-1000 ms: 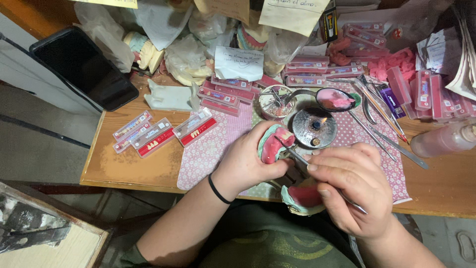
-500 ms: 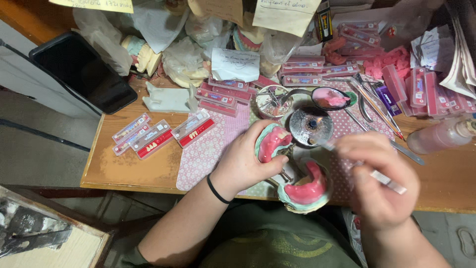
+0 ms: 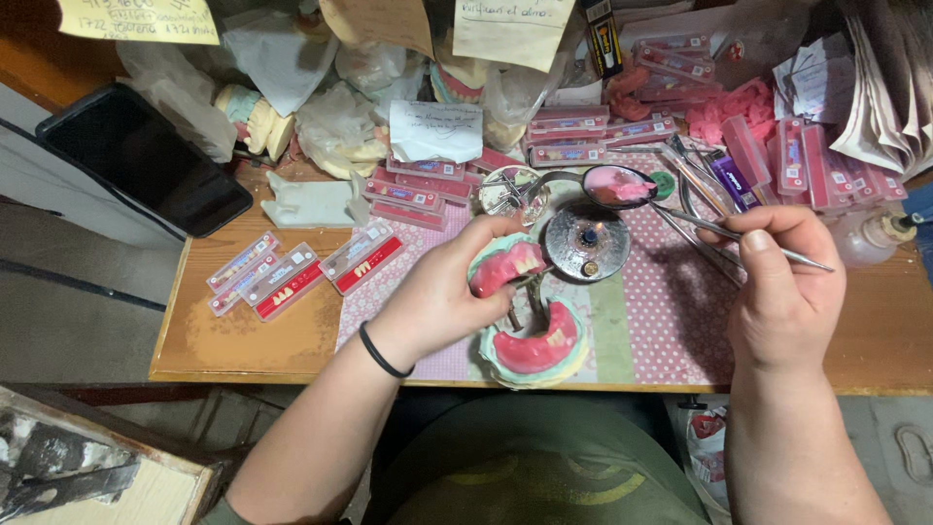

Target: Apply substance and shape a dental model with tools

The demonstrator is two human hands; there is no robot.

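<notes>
Since the earlier frames the right hand (image 3: 785,288) has moved away from the pink wax denture set (image 3: 530,316) and out to the right – a second ago it was bent close over the piece with its tool at the wax, and now it sits well apart from it, above the dotted pink cloth (image 3: 671,311). Its thumb and fingers are pinched on a thin metal instrument (image 3: 739,240), whose shaft runs left toward the small round burner (image 3: 586,241) and the spoon holding pink wax (image 3: 619,186); the tool's working tip is hard to make out against the clutter of other metal tools there.

The left hand (image 3: 442,297) has hardly shifted. It is curled around the upper half of the denture set, thumb on top and fingers wrapped underneath, holding it open above the lower half, which rests near the front edge of the wooden table (image 3: 243,335). The hinge between the two halves is mostly hidden by the hand.

Flat red trays of artificial teeth (image 3: 362,259) lie to the left, and a dark phone (image 3: 146,160) sits at the far left corner. The heap of bags and plaster casts at the back is too jumbled to sort out – paper notes at the top are cut off by the frame.
</notes>
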